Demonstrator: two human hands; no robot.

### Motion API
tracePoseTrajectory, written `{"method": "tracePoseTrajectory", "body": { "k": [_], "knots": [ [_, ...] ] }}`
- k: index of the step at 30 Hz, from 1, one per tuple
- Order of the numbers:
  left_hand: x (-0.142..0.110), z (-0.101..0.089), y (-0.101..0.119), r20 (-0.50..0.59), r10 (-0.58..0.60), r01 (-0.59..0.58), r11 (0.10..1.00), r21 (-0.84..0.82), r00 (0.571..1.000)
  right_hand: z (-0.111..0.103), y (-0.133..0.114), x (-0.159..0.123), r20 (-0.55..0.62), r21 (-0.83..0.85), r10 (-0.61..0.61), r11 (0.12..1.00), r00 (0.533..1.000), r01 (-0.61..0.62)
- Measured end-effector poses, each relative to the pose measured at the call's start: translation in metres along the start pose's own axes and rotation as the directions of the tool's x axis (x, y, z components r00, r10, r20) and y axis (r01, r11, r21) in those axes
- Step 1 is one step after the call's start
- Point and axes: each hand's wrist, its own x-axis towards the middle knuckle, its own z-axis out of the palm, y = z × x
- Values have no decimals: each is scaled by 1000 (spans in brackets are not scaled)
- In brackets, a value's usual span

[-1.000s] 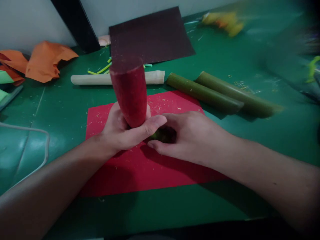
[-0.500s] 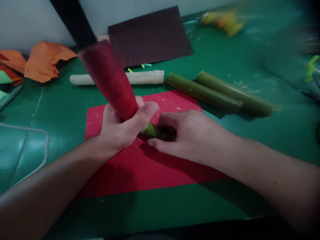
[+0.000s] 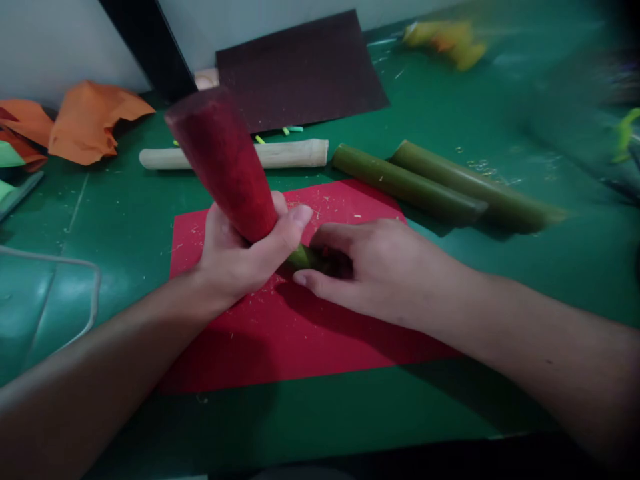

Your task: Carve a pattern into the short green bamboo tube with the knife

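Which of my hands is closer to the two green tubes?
Right. Your right hand is just this side of the green tubes, not touching; your left hand, around the red handle, is farther left.

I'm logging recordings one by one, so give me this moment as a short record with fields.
Left hand: holds a red tapered piece, tilted, by its narrow lower end
Right hand: curled around a green piece, mostly hidden
Under the hands: red sheet with pale shavings
Beyond the hands: pale stick, two green tubes, dark sheet
Work surface: green tabletop
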Motion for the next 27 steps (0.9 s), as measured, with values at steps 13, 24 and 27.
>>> {"method": "tracePoseTrajectory", "body": {
  "k": [13, 24, 27],
  "knots": [
    [-1, 1, -2, -17, -2, 1, 999, -34, 1000, 0, -2, -1, 6, -92, 5, 996, 1000, -4],
    [-1, 0, -2, 51, 42, -42, 999, 4, 998, 5, -1, -3, -23, -120, -2, 993, 1000, -1],
    [0, 0, -1, 48, 57, -57, 998, -1, 997, 5, -2, -3, -17, -129, -14, 992, 1000, 12]
  ]
}}
